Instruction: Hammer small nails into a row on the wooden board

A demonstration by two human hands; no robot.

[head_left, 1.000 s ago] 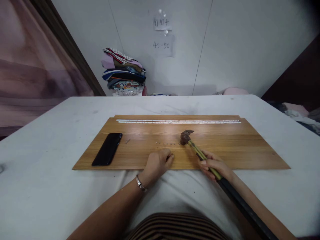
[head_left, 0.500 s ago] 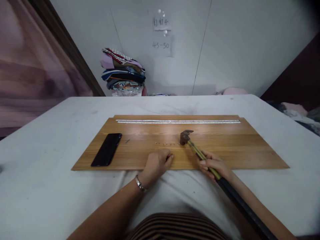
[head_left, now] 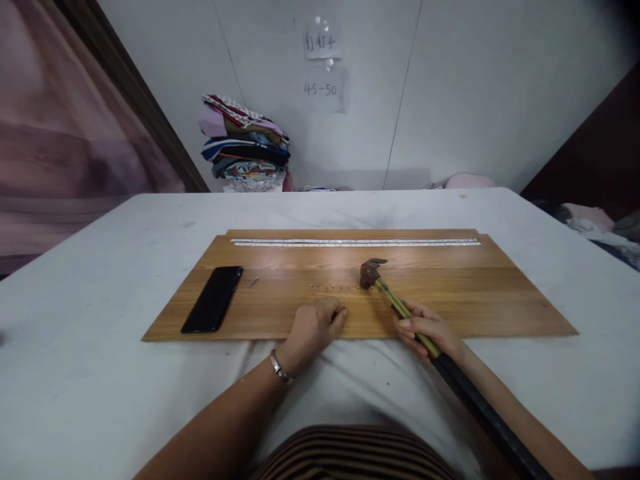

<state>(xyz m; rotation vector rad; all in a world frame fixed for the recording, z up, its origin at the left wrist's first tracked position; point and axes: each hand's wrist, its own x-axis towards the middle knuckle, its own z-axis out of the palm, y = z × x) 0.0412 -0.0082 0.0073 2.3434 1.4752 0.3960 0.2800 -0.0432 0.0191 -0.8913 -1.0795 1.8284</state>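
Nearest me is the black-gripped end of the hammer (head_left: 463, 385), slanting back past the wrist of my right hand (head_left: 430, 330). Above the grip the shaft turns yellowish with dark patches; the clawed head is brown and looks rusty. My right hand is clamped around the yellowish part, so the head lies ahead of it and to its left.

My left hand (head_left: 316, 327) is curled, thumb and fingers together, on the board (head_left: 480, 293); I cannot tell whether anything is inside. Just beyond it runs a row of nails (head_left: 333, 287), the hammer's head at its right end; contact is too small to make out. Left of that hand lies a black phone (head_left: 213, 300), and farther ahead of both hands, two white strips (head_left: 280, 244).
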